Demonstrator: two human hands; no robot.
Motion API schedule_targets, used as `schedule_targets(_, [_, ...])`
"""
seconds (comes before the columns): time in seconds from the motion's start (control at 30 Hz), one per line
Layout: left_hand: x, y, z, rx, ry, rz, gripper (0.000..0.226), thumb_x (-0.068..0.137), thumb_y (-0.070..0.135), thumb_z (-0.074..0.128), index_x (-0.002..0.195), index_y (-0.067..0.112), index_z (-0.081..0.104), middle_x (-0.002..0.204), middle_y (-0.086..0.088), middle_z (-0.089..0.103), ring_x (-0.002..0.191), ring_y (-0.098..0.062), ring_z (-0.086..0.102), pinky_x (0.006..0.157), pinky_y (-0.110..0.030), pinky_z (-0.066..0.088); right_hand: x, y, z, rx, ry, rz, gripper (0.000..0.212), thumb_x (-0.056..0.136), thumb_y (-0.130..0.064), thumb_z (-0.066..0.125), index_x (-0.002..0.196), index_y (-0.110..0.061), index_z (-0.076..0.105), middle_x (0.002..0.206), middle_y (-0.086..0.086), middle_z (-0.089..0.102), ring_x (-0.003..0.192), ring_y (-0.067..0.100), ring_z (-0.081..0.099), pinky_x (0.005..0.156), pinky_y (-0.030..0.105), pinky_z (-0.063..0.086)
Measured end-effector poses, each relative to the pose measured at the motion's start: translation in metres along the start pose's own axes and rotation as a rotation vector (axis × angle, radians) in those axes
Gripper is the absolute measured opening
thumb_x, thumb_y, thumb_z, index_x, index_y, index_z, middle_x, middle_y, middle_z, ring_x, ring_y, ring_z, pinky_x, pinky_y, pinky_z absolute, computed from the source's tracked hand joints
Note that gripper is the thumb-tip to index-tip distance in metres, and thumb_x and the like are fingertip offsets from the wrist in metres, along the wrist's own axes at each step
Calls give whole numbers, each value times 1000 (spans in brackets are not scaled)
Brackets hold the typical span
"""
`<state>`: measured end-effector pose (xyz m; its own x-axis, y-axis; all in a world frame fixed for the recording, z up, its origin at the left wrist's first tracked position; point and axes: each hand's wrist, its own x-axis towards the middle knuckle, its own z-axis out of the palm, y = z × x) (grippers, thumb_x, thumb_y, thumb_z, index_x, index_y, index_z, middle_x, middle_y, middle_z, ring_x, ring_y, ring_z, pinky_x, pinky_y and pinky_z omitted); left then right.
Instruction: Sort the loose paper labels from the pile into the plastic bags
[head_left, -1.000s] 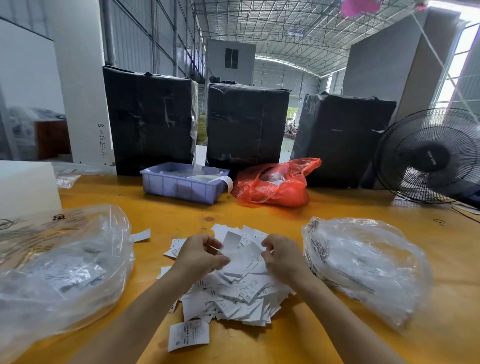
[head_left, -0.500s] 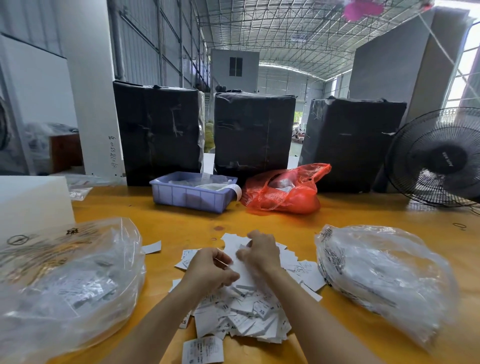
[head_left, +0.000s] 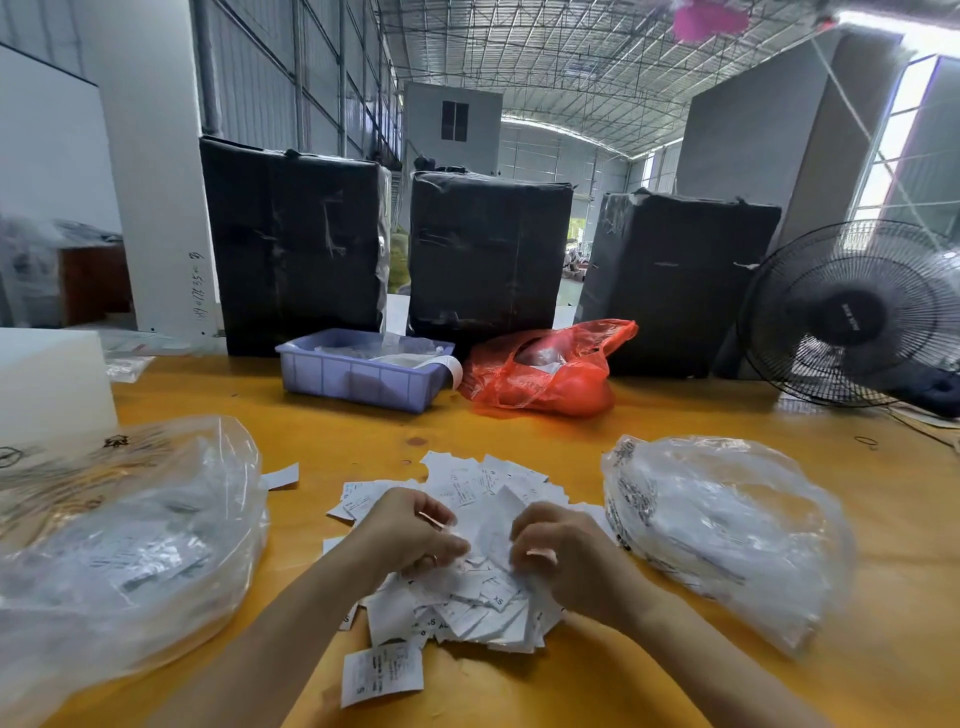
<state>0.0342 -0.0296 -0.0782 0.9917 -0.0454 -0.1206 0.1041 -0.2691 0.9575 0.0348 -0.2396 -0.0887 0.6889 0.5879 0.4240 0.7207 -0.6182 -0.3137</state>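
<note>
- Pile of loose white paper labels sits pretty much dead centre on the near part of the yellow wooden table.
- Both hands are down in the pile, left hand on its left half, right hand on its right half, close together.
- Big clear plastic bag lies left of the pile, another clear plastic bag right of it, labels inside both.
- One single label lies just in front of the pile, another stray label between the pile and the left bag.
- Behind the pile: small purple plastic tray, with a red plastic bag right beside it.
- Three black wrapped boxes stand in a row behind those.
- Black table fan at the far right, white block at the far left.
</note>
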Motion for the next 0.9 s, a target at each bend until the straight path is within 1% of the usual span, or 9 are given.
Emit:
schedule_targets(0.1, [0,-1,1,10,20,16,29,66,-1,82,88,3,62,61,-9,64,56,-20,59,59,-31,48,-5,-5,-3,114,15,148,20,80,-23,74,80,-4,75,89,5,68,79,14,62,74,26,51])
schedule_targets(0.2, [0,0,3,21,26,39,29,66,0,83,87,3,63,64,-9,63,53,-15,60,52,-26,49,-2,-7,-4,222,180,360,18,75,-19,79,72,-4,71,71,5,67,63,14,58,60,27,48])
schedule_targets(0.27, [0,0,5,38,23,47,29,66,0,83,87,4,63,65,-8,63,51,-14,60,50,-24,49,-1,-8,-2,306,238,466,13,73,-11,78,79,-7,67,75,3,65,66,14,59,60,28,51])
schedule_targets(0.37, [0,1,9,46,13,48,30,66,1,83,88,5,62,67,-8,64,50,-13,60,46,-22,46,-5,-9,1,525,291,581,37,73,-3,78,104,-12,60,99,3,61,77,19,61,67,31,57])
schedule_targets(0.47, [-1,1,11,14,-3,78,30,67,1,82,88,5,62,63,-5,65,49,-10,61,43,-20,45,-9,-6,-3,744,309,642,43,79,4,70,117,-12,60,95,5,63,75,14,62,66,22,55])
schedule_targets(0.57, [-2,3,15,-29,-47,131,31,67,-1,81,90,4,62,62,-2,67,56,-13,64,53,-21,49,-12,-5,-11,1049,315,680,28,82,13,58,104,-2,66,84,10,72,74,19,68,64,24,56])
schedule_targets(0.67, [-6,6,19,-51,-72,173,32,66,-3,81,92,3,62,66,-4,68,59,-14,64,56,-22,48,-10,-8,-14,1293,361,773,18,85,12,54,88,-1,66,74,11,70,72,22,66,59,27,55])
schedule_targets(0.77, [-10,8,24,-73,-79,204,32,66,-4,81,90,4,62,69,-7,69,59,-13,64,55,-20,48,-9,-9,-15,1240,352,832,17,82,7,59,74,-6,65,64,5,68,68,18,61,62,29,46])
schedule_targets(0.9, [-10,8,27,-91,-73,227,31,64,-6,81,87,5,63,66,-4,68,60,-12,63,60,-22,51,-9,-12,-16,1299,348,821,8,79,7,64,81,0,65,65,9,70,56,13,65,50,20,48])
